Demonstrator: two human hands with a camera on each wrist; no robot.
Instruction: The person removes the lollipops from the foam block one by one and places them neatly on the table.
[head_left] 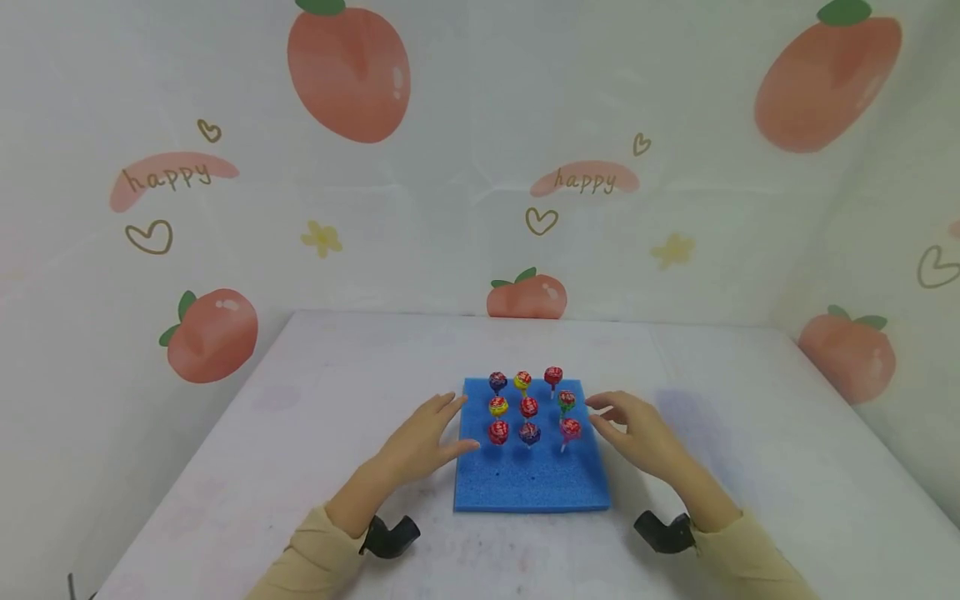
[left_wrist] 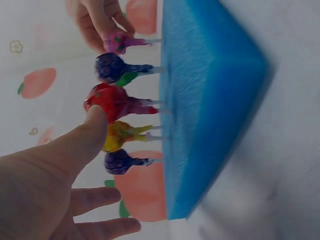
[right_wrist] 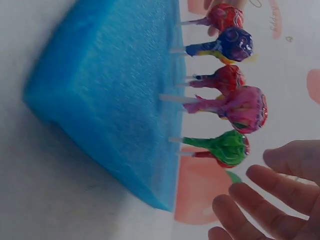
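Observation:
Several wrapped lollipops stand on their sticks in a blue foam block (head_left: 531, 493), set in rows of three. In the front row are a red lollipop (head_left: 498, 432), a dark blue one (head_left: 529, 433) and a pink one (head_left: 571, 428), which leans. A green-and-red lollipop (head_left: 567, 400) stands behind the pink one. My left hand (head_left: 423, 437) is at the block's left edge, thumb and fingers spread, holding nothing. In the left wrist view its thumb overlaps the red lollipop (left_wrist: 107, 102). To the right of the block my right hand (head_left: 633, 425) has loosely bent, empty fingers near the green lollipop (right_wrist: 230, 148).
The block lies on a white table (head_left: 360, 367) with a pale cloth wall printed with peaches behind it. Small dark holes (head_left: 533, 477) show in the block's front part. A black wrist mount (head_left: 392, 537) hangs by the left cuff, another (head_left: 664, 532) by the right.

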